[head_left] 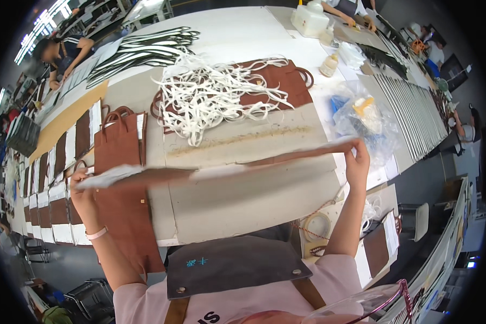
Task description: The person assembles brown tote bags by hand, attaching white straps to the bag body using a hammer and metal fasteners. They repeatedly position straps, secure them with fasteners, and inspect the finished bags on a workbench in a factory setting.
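Note:
Between my two hands stretches a long brown-and-white piece of sheet material [278, 161], seen nearly edge-on and partly smeared by motion. My left hand [83, 195] grips its left end, where the white side shows. At the other end, my right hand [357, 161] pinches the brown corner between thumb and fingers. The piece hangs above a beige board [227, 208] on the table. Beyond it, a tangled heap of white tape [208, 94] lies over a brown bag panel [297, 89] with handles. Brown handled bag pieces [121, 216] lie beside my left forearm.
Rows of brown-and-white pieces [59, 210] lie at the left. Dark strips [146, 51] spread at the far left. A plastic bag [370, 127], a small bottle [328, 66] and a white container [309, 20] stand right. A tape roll [316, 227] lies near my right arm. Other people work across the table.

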A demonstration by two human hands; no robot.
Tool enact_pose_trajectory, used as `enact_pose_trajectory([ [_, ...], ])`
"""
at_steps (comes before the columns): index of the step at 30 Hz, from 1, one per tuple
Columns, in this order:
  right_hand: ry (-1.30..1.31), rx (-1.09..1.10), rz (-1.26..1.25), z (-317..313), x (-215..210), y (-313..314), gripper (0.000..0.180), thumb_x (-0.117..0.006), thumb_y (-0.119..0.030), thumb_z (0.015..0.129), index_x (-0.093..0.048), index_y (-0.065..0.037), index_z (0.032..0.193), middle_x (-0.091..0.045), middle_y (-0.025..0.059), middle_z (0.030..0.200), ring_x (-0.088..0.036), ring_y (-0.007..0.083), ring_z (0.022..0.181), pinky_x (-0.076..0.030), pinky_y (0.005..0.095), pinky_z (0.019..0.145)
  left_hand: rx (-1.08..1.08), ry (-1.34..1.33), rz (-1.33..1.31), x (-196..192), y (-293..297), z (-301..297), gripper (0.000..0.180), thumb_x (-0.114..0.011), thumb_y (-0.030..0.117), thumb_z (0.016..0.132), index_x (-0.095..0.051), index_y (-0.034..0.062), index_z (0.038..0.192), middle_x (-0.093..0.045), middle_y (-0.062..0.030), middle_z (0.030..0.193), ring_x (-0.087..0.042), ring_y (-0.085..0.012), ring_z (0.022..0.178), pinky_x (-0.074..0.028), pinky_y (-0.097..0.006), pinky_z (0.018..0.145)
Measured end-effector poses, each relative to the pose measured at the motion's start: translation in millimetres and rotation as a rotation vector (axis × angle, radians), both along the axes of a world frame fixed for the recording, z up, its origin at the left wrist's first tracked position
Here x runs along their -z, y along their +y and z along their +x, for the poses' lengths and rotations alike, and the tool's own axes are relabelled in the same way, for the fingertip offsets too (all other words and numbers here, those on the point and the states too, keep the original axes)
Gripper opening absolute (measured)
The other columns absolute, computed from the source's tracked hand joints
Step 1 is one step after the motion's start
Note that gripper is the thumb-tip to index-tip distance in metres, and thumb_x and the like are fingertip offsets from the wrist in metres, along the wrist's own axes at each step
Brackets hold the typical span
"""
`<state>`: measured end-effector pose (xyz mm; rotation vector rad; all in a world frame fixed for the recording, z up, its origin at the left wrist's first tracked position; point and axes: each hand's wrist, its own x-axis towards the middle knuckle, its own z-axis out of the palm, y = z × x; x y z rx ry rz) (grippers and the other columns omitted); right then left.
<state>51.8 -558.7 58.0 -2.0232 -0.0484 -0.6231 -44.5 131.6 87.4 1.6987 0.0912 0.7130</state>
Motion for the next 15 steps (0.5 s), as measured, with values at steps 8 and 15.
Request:
enact_pose_trajectory([
  [8,-0.047,-0.056,-0.510,35.4,36.8,-1.8,0.028,-0.060,0.012,0.078,-0.065,-0.007,0.098,-0.061,0.0176,0.126,-0.057,0.0377,0.116,-0.046,0.0428,0.098,-0.197,0.163,0.586,57.5,-10.0,12.9,0.022,-0.053,-0.015,0.085,-0.064,0.0035,0.088,-0.052,-0.0104,0.118,-0.057,-0.0245,0.105,-0.050,-0.032,0.088],
  [15,0.259,-0.096,-0.488,-19.1,36.2,42.9,0.031,-0.058,0.002,0.088,-0.063,-0.003,0.118,-0.062,0.0179,0.123,-0.058,0.0370,0.116,-0.046,0.0409,0.102,-0.142,0.283,1.005,79.1,-28.4,-8.6,0.019,-0.053,-0.012,0.087,-0.065,0.0024,0.086,-0.058,-0.0134,0.113,-0.060,-0.0277,0.102,-0.051,-0.035,0.083],
])
